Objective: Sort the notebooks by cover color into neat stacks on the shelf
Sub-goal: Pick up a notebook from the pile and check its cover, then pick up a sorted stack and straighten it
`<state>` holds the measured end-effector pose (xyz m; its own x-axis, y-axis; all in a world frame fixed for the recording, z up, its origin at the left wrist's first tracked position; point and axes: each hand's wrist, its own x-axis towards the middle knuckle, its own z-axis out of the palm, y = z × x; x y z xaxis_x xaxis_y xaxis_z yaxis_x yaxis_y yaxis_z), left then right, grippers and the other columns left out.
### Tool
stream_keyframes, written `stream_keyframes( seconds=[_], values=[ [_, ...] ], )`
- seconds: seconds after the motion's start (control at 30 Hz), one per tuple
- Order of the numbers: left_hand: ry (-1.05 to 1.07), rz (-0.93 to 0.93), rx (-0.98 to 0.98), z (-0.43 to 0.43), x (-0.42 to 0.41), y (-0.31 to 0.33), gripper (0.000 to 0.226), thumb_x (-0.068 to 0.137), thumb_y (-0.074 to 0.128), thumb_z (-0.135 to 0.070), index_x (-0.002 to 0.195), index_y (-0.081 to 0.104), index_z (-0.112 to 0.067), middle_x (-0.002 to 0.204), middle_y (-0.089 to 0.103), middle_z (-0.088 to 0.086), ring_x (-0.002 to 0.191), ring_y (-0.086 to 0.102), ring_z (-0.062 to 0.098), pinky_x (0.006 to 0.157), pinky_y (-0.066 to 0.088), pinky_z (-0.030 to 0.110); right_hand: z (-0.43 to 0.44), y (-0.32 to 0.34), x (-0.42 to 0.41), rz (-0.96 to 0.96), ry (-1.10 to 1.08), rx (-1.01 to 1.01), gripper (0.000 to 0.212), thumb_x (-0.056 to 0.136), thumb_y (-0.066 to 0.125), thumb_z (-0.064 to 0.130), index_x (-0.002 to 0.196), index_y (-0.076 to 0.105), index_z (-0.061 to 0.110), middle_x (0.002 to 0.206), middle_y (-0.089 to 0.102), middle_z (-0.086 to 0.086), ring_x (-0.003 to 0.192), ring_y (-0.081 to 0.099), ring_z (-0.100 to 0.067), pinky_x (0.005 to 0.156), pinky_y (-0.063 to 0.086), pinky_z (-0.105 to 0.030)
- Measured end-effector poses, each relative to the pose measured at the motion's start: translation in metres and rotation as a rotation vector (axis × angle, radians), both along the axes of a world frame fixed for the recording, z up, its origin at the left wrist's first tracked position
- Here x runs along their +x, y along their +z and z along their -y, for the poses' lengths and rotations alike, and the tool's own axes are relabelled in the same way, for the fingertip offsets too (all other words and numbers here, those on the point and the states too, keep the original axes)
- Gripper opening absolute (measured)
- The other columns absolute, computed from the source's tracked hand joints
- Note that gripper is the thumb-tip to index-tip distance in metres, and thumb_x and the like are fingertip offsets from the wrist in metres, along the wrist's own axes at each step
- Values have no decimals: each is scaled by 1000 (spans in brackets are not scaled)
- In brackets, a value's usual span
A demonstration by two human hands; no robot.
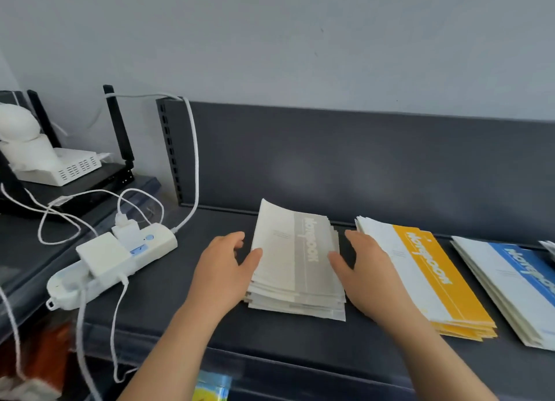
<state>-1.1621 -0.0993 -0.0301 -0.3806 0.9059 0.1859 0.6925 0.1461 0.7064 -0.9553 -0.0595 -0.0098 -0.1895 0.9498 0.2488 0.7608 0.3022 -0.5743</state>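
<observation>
A stack of grey-striped notebooks lies on the dark shelf, slightly fanned at its edges. My left hand presses against the stack's left side, thumb on the top cover. On the stack's right side rests my right hand, with its thumb on the cover too. Right of it sits a stack with yellow stripes, and a blue-striped stack lies at the far right, cut off by the frame edge.
A white power strip with plugs and trailing white cables lies on the shelf's left part. Behind it stand a black router with antennas and a white box. The dark back panel closes the shelf.
</observation>
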Motion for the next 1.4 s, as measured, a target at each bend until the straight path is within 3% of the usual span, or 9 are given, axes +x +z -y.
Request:
stream_keyframes(
  seconds=[0.13, 0.23, 0.33, 0.47, 0.6, 0.73, 0.93, 1.17, 1.4],
  values=[
    [-21, 104, -174, -2, -5, 5, 59, 90, 51, -50, 133, 47, -10, 126, 55, -1, 105, 53, 12, 82, 39, 25, 9, -18, -11, -53, -55, -132, 26, 96, 43, 32, 111, 44, 11, 117, 46, -4, 96, 44, -19, 77, 31, -25],
    [-1, 194, -318, -19, -8, 12, 64, 87, 48, -59, 112, 49, 0, 92, 55, -3, 80, 52, 9, 62, 34, 24, -1, -21, -20, -100, -98, -291, 23, 96, 39, 33, 96, 37, 10, 104, 44, -5, 84, 43, -19, 71, 32, -29],
    [-63, 306, -413, -38, -11, 15, 77, 80, 51, -68, 116, 58, 0, 92, 63, 7, 79, 59, 19, 63, 38, 27, -14, -22, -25, -135, -132, -362, 38, 95, 40, 38, 114, 42, 5, 117, 48, -8, 99, 51, -24, 76, 38, -31],
    [-99, 401, -480, -52, -12, 17, 94, 73, 59, -71, 139, 42, -8, 137, 51, 5, 122, 49, 28, 95, 41, 37, -17, -28, -26, -259, -129, -417, 42, 92, 45, 38, 122, 47, 9, 116, 54, -2, 98, 54, -19, 73, 41, -27],
    [-138, 570, -488, -60, -7, 18, 105, 66, 72, -64, 145, 31, -8, 149, 39, 8, 137, 35, 28, 112, 30, 44, -13, -36, -24, -341, -113, -367, 29, 89, 52, 35, 111, 53, 16, 104, 59, 3, 92, 57, -13, 76, 47, -27],
    [-152, 543, -513, -58, 5, 20, 80, 76, 70, -54, 138, 44, -11, 148, 40, 7, 133, 39, 26, 101, 38, 36, -6, -38, -19, -412, -61, -328, 21, 90, 54, 30, 109, 49, 25, 96, 54, 13, 83, 52, -1, 65, 40, -15],
    [-138, 736, -410, -51, 13, 13, 42, 80, 73, -34, 114, 66, -11, 110, 71, 5, 100, 66, 22, 87, 52, 36, 0, -41, -20, -519, -41, -314, 20, 92, 52, 32, 110, 45, 31, 105, 55, 13, 87, 49, 0, 76, 38, -17],
    [-203, 861, -112, -20, 8, 6, 30, 82, 71, -12, 111, 63, -14, 96, 74, 1, 85, 72, 18, 70, 57, 35, -12, -35, -21, -761, -53, -512, 81, 78, 63, 55, 142, 29, 20, 135, 49, 8, 118, 53, -16, 97, 44, -36],
    [-408, 617, 174, -14, 0, 27, 58, 85, 69, -12, 126, 40, -40, 113, 62, -22, 104, 59, -4, 86, 49, 23, -17, 3, -14, -883, 166, -222, 41, 78, 74, 31, 115, 56, 24, 107, 69, 9, 96, 67, -10, 82, 55, -35]
  ],
)
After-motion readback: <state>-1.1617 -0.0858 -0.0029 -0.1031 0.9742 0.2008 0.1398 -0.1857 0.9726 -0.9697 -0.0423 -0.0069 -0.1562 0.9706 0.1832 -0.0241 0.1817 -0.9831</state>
